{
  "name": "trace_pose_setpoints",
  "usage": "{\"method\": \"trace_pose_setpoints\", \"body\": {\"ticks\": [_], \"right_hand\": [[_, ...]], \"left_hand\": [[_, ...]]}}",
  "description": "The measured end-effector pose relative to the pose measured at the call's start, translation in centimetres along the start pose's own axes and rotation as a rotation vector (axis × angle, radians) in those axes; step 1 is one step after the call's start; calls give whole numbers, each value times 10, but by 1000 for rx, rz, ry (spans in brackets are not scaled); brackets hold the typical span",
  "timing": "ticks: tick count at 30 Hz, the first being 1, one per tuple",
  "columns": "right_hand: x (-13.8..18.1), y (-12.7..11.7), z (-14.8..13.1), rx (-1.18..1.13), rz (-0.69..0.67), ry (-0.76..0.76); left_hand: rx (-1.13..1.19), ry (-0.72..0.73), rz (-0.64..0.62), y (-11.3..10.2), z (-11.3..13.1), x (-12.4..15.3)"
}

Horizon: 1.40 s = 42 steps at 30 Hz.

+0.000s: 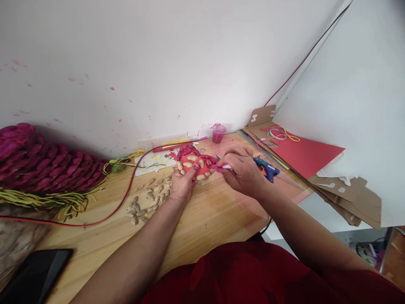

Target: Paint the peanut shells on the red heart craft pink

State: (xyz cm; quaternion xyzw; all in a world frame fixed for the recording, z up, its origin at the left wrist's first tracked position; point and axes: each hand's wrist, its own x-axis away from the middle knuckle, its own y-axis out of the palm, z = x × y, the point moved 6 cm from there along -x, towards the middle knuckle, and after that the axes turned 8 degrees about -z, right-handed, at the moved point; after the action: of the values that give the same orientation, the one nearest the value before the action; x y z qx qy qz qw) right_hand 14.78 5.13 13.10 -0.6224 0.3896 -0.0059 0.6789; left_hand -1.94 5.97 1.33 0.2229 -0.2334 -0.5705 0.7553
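Observation:
My left hand (182, 185) grips the near edge of a red piece (198, 169) covered with peanuts, its thumb lying on top. Peanuts along the far side of this piece are coated in wet-looking magenta paint; those nearer to me are plain tan. In my right hand (242, 171) is a slim paintbrush (226, 166), held in a pinch. Its magenta tip is at the right edge of the red piece; most of the handle is hidden by the fingers. Loose peanuts (152, 196) lie on the table left of my left hand. Behind the piece stands a plastic cup (218, 133) of magenta paint.
A blue glue gun (267, 169) lies right of my right hand. Red card (303, 147) and cardboard (351, 194) overhang the right edge. A red cable (125, 196) crosses the table (110, 236). At left are a magenta scaled object (47, 160), yarn (118, 166) and a phone (39, 272).

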Motion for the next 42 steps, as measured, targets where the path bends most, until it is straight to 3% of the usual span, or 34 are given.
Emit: {"method": "trace_pose_setpoints", "body": {"ticks": [7, 20, 24, 30, 35, 42], "right_hand": [[-3, -16, 15, -94, 49, 88], [1, -17, 36, -390, 160, 209], [2, -10, 38, -481, 108, 235], [5, -7, 52, -556, 172, 312], [2, -3, 56, -606, 106, 316], [0, 3, 66, -728, 128, 378]], "left_hand": [[6, -7, 0, 0, 2, 2], [5, -93, -46, 1, 0, 5], [6, -98, -68, 2, -1, 5], [21, -84, -75, 3, -1, 5], [24, -80, -69, 3, -2, 5], [50, -55, -104, 5, -3, 4]]}}
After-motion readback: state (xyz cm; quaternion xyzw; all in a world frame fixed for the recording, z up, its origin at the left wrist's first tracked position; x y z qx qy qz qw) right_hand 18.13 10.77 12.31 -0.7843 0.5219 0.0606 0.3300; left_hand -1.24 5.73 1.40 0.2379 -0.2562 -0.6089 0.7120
